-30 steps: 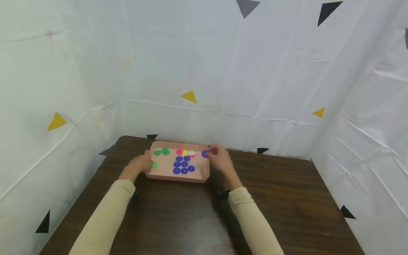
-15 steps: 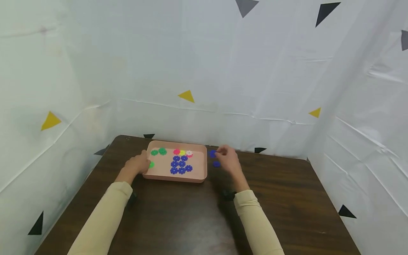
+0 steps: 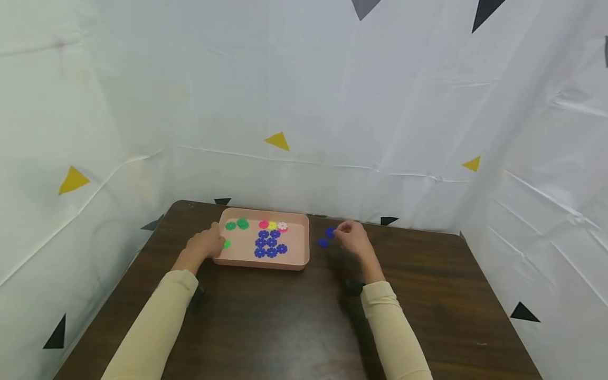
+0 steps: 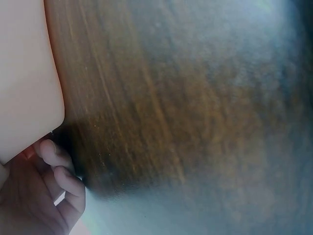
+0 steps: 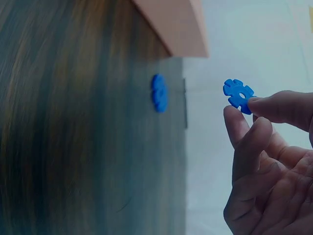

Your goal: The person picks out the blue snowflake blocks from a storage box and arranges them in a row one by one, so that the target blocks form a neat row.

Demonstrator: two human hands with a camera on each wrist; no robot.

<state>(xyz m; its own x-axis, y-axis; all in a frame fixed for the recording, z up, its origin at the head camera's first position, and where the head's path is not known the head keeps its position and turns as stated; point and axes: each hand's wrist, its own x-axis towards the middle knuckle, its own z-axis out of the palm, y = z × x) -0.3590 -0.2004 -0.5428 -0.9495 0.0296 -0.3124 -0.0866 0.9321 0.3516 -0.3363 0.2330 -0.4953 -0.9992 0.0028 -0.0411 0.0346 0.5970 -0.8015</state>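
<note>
Blue notched disc (image 5: 234, 89) pinched between thumb and fingers of the right hand (image 3: 353, 237), held clear of the surface (image 3: 266, 316) at three o'clock of the pink tray (image 3: 296, 244). Second blue disc (image 3: 323, 243) lies on the surface near it, toward seven o'clock. Left hand (image 3: 206, 241) at the tray's nine o'clock, fingers curled at the wall, gripping it. Cluster of blue discs (image 3: 272, 242) inside, just off centre toward five o'clock. Step in hand, by my reading: setting this disc down outside the tray. Next move seems to call for lowering it beside its neighbour, then loosening the pinch.
</note>
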